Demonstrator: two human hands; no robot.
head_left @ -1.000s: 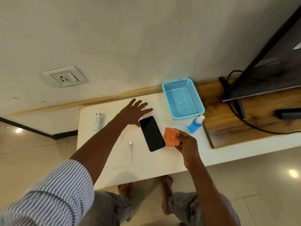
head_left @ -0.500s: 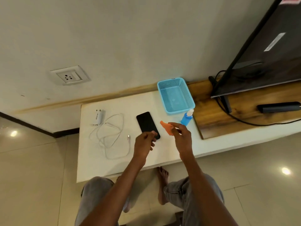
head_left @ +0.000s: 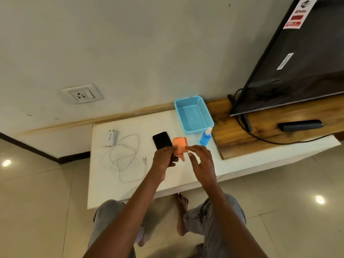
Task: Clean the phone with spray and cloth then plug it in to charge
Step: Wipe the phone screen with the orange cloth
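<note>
Both hands now meet at the orange cloth [head_left: 180,144], left hand [head_left: 164,157] and right hand [head_left: 202,162] each pinching it, just right of the phone [head_left: 162,140].

Orange cloth [head_left: 180,144], black phone [head_left: 162,140], blue basket [head_left: 193,113].

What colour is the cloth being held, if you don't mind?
Orange cloth, clearest in the head view.

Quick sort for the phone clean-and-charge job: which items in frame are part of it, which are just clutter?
Job items:
phone
orange cloth, held by both left hand and right hand
spray bottle
charger plug
white cable
wall socket

Just lying about:
blue basket
TV
black remote
</note>
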